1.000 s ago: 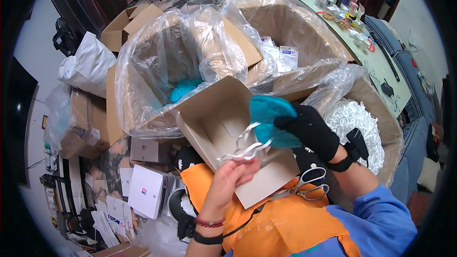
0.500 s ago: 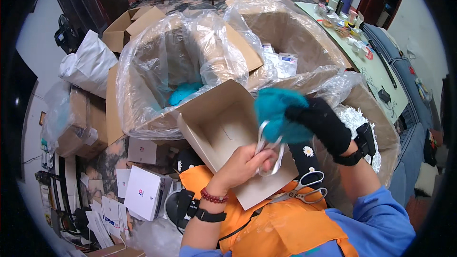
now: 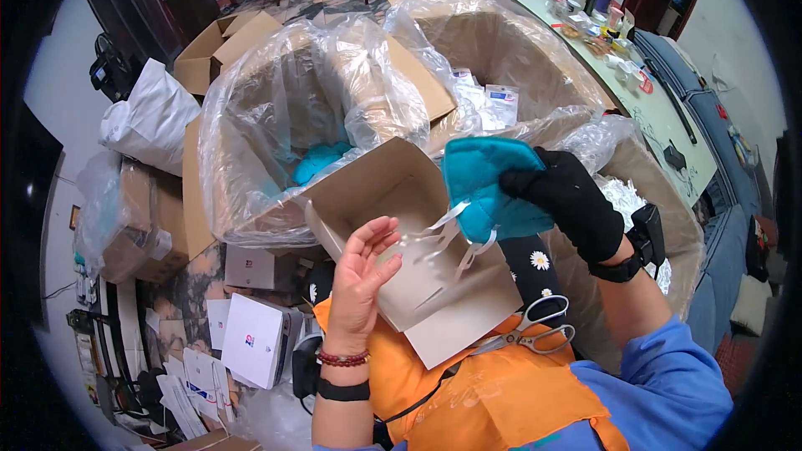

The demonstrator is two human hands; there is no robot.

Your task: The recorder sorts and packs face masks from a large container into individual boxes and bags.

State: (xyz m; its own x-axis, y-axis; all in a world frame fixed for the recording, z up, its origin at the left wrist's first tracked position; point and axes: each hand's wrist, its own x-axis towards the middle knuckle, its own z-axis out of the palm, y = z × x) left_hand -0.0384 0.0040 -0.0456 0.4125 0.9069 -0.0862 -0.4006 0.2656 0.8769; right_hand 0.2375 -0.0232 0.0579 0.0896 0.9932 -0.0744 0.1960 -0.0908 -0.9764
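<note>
My right hand (image 3: 572,213), in a black glove, pinches a teal quilted fabric piece (image 3: 489,179) by its right side. White straps (image 3: 447,238) dangle from the piece over an open cardboard box (image 3: 468,317) on my lap; some look smeared by motion. My bare left hand (image 3: 361,271) is above the box's left wall, palm up and fingers apart, with nothing in it. It is clear of the straps. Scissors with grey handles (image 3: 547,334) lie on my orange apron (image 3: 526,392), beside the box's near flap.
Ahead stands a large plastic-lined carton (image 3: 259,134) with teal pieces (image 3: 317,163) inside. Another carton (image 3: 535,42) holds white packets (image 3: 499,107). White strips fill a carton (image 3: 681,242) at my right. Flat white boxes (image 3: 255,342) sit on the floor at left.
My left hand has let go of the white straps and moved left, its fingers opening. The teal piece stays in my right hand and hangs flatter, its straps loose.
</note>
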